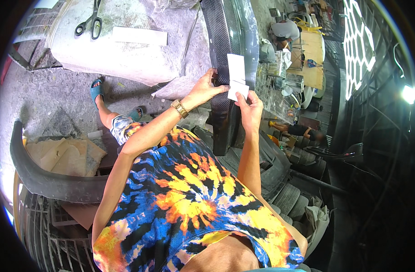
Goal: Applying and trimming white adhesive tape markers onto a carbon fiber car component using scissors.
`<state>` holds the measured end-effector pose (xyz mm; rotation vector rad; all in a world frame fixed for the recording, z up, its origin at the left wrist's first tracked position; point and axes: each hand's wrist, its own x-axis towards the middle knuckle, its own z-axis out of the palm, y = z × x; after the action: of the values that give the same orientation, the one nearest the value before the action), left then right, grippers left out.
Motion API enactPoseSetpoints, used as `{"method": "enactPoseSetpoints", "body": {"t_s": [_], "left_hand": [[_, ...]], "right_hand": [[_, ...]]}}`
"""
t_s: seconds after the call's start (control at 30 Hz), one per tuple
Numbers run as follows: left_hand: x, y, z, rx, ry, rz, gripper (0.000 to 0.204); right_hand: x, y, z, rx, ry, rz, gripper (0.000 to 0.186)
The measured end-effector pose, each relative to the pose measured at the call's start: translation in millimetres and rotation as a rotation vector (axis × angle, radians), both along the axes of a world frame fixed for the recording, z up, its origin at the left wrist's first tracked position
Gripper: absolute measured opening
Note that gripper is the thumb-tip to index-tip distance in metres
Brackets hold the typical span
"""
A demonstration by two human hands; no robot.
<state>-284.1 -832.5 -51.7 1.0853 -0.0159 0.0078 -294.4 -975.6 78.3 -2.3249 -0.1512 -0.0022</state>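
Observation:
A long dark carbon-fibre panel (220,50) with a woven surface stands in front of me. Against its face lies a white paper-like piece (236,68), and a smaller white piece (237,92) overlaps just below it. My right hand (250,109) pinches the lower edge of the smaller piece between thumb and fingers. From the left, my left hand (206,89) grips the panel's edge, its thumb reaching the side of the smaller piece. Its other fingertips are partly hidden.
At upper left, black scissors (95,25) and a white strip (140,36) lie on a pale covered surface (121,59). A dark curved bumper-like part (57,183) is at lower left. Two people (287,31) are farther off to the right, among clutter.

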Motion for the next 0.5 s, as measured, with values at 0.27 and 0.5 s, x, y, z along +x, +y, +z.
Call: {"method": "enactPoseSetpoints", "body": {"t_s": [0.27,0.5], "left_hand": [[0.7,-2.6,-3.3,0.005,-0.003,0.019,0.087],[-2.3,2.1,2.1,0.002,0.004,0.012,0.085]], "right_hand": [[-0.6,1.1,0.2,0.008,0.010,-0.011,0.011],[-0.1,3.3,0.1,-0.003,0.011,-0.008,0.011]]}}
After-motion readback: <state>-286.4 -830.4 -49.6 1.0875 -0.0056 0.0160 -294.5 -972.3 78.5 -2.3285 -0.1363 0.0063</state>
